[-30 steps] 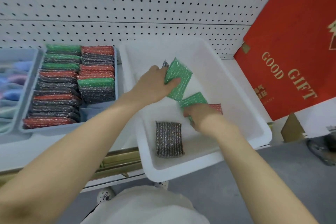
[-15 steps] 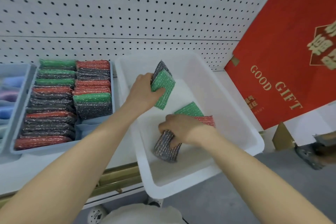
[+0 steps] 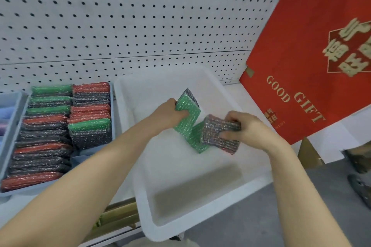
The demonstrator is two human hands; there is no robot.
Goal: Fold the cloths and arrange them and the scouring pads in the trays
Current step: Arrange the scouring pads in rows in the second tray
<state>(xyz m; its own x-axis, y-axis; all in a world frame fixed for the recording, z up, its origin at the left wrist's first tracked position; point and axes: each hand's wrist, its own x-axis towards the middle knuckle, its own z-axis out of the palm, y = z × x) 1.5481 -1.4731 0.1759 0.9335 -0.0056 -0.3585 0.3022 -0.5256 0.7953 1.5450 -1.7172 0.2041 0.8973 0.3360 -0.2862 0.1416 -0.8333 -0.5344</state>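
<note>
A white tub (image 3: 200, 204) sits in the middle of the shelf. Over its far half, my left hand (image 3: 168, 115) grips a green scouring pad (image 3: 189, 116) with a grey pad stacked behind it. My right hand (image 3: 245, 128) holds a grey scouring pad (image 3: 215, 132) lifted above the tub floor. Another green pad (image 3: 197, 140) lies in the tub under that grey pad, and a red edge shows beneath it. To the left, a blue-grey tray (image 3: 113, 106) holds two rows of red, green and grey pads (image 3: 52, 134) standing on edge.
A white pegboard wall (image 3: 120, 26) backs the shelf. A red "GOOD GIFT" box (image 3: 313, 70) leans at the right. Another tray with pastel cloths (image 3: 8, 112) shows at the far left. The shelf's front edge and grey floor (image 3: 261, 222) lie below.
My right hand picked the grey pad up from the near part of the tub floor and lifted it toward the far right. My left hand kept its green and grey pads.
</note>
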